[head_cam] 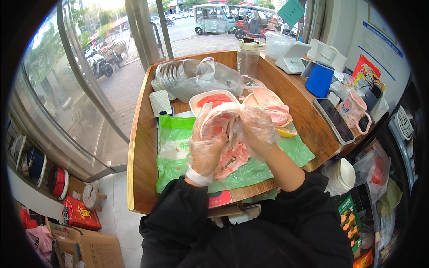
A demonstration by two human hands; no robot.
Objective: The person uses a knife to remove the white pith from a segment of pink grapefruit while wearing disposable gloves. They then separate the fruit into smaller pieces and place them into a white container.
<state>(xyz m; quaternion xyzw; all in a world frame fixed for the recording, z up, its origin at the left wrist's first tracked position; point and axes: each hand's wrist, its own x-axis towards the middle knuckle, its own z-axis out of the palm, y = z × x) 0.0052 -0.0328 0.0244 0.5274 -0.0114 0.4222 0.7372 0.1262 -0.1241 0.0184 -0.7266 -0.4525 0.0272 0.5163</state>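
My left hand [207, 147], in a clear plastic glove, holds a large piece of peeled pink pomelo [219, 122] above the counter. At the piece's right edge, my right hand [256, 129], gloved too, has its fingers closed on the pale membrane. Under both hands, pink scraps of membrane [234, 157] lie on a green plastic bag [261, 172]. Behind the fruit stands a white tray [193, 100] with red pulp [212, 99] in it. Pomelo rind [264, 97] and another pink section [278, 114] are heaped to the right of my right hand.
A raised wooden rim [140, 140] bounds the counter. Bagged clear containers [174, 75] and a plastic bottle [248, 58] stand at the back. The right ledge holds a phone [333, 120], a blue cup-shaped object [319, 79] and a pink mug [353, 109].
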